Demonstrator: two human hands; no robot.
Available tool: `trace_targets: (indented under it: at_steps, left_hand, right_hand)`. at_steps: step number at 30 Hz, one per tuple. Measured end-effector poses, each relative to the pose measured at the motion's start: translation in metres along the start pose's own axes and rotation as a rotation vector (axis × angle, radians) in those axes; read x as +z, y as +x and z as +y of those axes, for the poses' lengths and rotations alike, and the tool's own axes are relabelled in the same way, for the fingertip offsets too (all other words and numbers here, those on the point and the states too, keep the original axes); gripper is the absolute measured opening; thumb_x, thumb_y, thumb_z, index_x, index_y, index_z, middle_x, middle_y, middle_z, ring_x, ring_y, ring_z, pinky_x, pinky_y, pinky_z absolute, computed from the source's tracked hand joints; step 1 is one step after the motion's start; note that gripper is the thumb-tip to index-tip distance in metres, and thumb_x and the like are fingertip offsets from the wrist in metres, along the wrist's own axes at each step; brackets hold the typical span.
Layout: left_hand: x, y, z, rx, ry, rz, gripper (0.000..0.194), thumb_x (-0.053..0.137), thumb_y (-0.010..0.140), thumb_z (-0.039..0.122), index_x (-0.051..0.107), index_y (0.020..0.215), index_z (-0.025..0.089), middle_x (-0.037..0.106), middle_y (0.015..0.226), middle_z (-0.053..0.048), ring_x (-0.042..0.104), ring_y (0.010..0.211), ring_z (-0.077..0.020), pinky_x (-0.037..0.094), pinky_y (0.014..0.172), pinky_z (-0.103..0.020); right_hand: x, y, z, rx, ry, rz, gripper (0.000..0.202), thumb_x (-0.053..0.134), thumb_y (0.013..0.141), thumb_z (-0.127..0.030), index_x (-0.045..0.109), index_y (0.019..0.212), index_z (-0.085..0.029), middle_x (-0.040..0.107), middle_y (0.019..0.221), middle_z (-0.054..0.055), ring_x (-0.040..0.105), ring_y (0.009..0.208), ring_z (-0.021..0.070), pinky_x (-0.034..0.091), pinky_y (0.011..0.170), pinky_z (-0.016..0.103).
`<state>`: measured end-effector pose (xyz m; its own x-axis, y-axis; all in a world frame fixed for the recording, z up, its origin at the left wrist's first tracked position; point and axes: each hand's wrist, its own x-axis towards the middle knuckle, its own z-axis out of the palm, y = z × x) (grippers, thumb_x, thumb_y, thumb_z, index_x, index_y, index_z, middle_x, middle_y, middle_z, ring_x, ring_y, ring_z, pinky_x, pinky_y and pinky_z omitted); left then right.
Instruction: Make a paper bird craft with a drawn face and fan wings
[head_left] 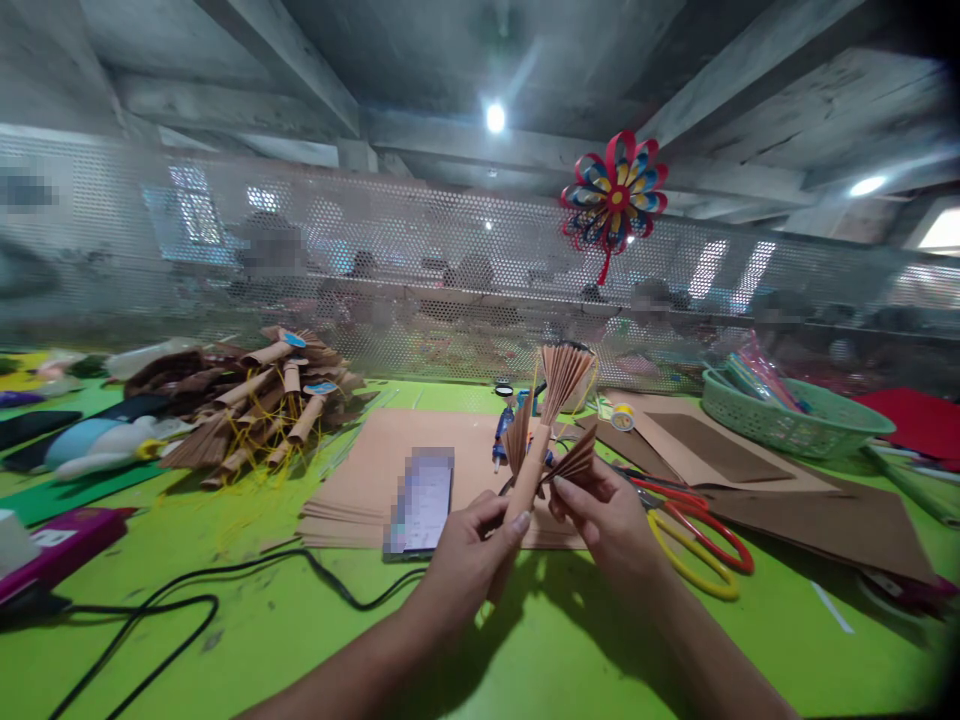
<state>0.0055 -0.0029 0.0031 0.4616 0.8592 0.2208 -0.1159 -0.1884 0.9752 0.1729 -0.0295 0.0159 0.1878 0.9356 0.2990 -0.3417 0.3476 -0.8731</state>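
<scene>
A rolled tube of brown paper point(529, 468) with pleated fans is held in front of me over the table. My left hand point(484, 530) is closed round the tube's lower part, thumb on its front. With thumb and fingers my right hand point(592, 500) pinches the small pleated fan point(574, 458) on the tube's right side. Another fan point(565, 378) spreads from the tube's top, and one more point(517, 440) sticks out at the left. Behind the tube, partly hidden, lies a blue glue gun point(502, 432).
Brown paper sheets point(360, 475) carry a phone point(424, 500). Finished paper pieces point(285, 400) with yellow strings are heaped at left, above a black cable point(330, 575). Red and yellow scissors point(701, 535), more brown paper and a green basket point(817, 415) stand right. A mesh partition point(420, 300) rises behind.
</scene>
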Motion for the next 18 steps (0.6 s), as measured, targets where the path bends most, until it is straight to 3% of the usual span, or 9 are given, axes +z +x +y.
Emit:
trace_targets:
  at_steps: [7,13,18]
  left_hand:
    - [0.0003,0.0009,-0.0032,-0.013,-0.022,0.004,0.035,0.073,0.077,0.050,0.077,0.092,0.019,0.045,0.075,-0.002,0.041,0.068,-0.0162,0.033,0.060,-0.028]
    - [0.0002,0.0016,-0.0017,-0.022,-0.052,0.014,0.033,0.076,0.074,0.048,0.078,0.091,0.020,0.050,0.076,-0.003,0.044,0.070,-0.0166,0.034,0.062,-0.027]
    - [-0.0030,0.0055,-0.0048,-0.011,-0.093,0.067,0.033,0.079,0.071,0.048,0.079,0.088,0.020,0.057,0.079,-0.005,0.047,0.074,-0.0185,0.037,0.066,-0.029]
  right_hand:
    - [0.0007,0.0021,0.0008,-0.009,-0.008,0.014,0.022,0.084,0.069,-0.028,0.071,0.083,-0.019,0.062,0.073,0.000,0.050,0.062,0.0126,0.042,0.057,0.026]
    - [0.0028,0.0010,0.0011,-0.034,-0.026,0.001,0.027,0.084,0.069,-0.029,0.071,0.091,-0.019,0.062,0.076,0.001,0.049,0.063,0.0124,0.043,0.055,0.025]
    - [0.0039,-0.0002,0.0026,0.032,-0.061,0.006,0.034,0.087,0.065,-0.031,0.067,0.090,-0.019,0.060,0.073,0.000,0.050,0.063,0.0129,0.044,0.053,0.025]
